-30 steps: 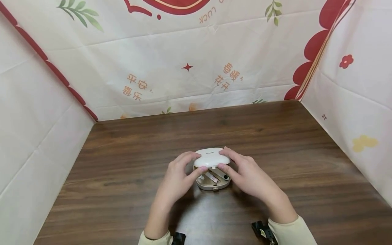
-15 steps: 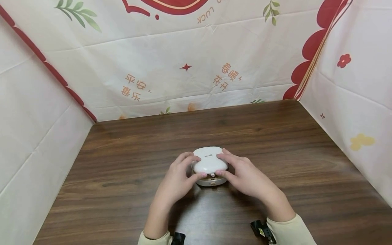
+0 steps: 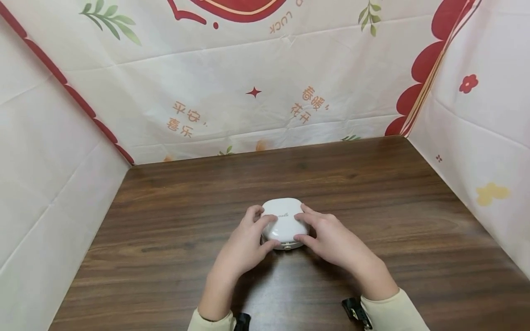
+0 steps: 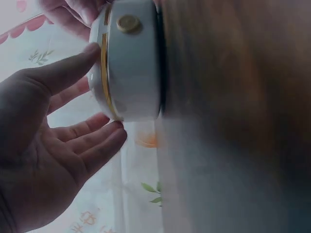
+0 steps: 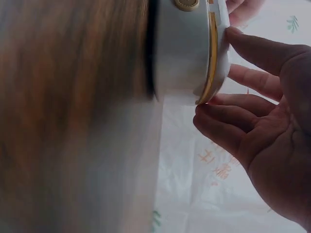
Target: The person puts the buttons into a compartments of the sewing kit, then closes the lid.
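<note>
A small rounded white case (image 3: 285, 219) with a gold seam lies with its lid down on the dark wooden table (image 3: 372, 193). My left hand (image 3: 257, 232) touches its left side, thumb at the front edge and fingers on the lid. My right hand (image 3: 315, 226) mirrors it on the right side. In the left wrist view the case (image 4: 131, 63) shows a gold button (image 4: 128, 23), with the left hand (image 4: 53, 131) laying nearly straight fingers against the lid's rim. The right wrist view has the right hand (image 5: 252, 116) touching the case (image 5: 187, 48) the same way.
Cream printed cloth walls (image 3: 248, 92) close in the table at the back, the left (image 3: 49, 151) and the right (image 3: 476, 128). Bare wood lies all around the case. Black wrist camera mounts (image 3: 354, 310) sit by my cream sleeves.
The lid was raised a second ago, showing small tools inside the gold base. Both hands brought it down, and it is shut against the base now.
</note>
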Tool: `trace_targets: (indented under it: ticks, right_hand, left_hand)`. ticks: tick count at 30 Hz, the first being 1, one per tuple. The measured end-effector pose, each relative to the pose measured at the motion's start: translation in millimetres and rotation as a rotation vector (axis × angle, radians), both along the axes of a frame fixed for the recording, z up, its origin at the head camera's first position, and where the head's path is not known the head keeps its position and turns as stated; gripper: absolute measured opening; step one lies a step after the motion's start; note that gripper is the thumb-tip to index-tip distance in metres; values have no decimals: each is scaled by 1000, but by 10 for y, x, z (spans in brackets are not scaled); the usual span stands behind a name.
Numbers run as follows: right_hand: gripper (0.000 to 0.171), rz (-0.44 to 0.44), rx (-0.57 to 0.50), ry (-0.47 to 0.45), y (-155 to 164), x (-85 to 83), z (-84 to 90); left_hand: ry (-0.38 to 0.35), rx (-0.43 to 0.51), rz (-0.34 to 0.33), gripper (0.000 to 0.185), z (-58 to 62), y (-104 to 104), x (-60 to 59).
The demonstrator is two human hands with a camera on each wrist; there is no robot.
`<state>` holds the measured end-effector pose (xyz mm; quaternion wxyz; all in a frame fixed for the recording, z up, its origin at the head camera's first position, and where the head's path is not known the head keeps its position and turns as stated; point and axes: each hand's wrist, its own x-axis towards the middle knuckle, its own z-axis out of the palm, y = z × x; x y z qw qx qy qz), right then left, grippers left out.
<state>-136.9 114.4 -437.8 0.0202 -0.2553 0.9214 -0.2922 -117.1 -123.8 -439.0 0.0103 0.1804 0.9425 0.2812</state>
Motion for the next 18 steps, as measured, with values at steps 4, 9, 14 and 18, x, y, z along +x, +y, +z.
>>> trace_targets:
  ticks: [4,9,14,18]
  right_hand:
    - [49,40,55,17,-11,-26,89]
    - [60,72,158,-41,-58,-91,236]
    - [70,91,233,-125,-132,-209,338]
    - [66,117,310,-133,-192,-304,400]
  left_hand:
    - [-17,-33,-11,48,126,-16,-40]
    - [-94,-131,-19,59,296,32,-137]
    - [-231,-310,-8,82,401,122,-269]
    - [-281,-408,-3,91,452,182,-365]
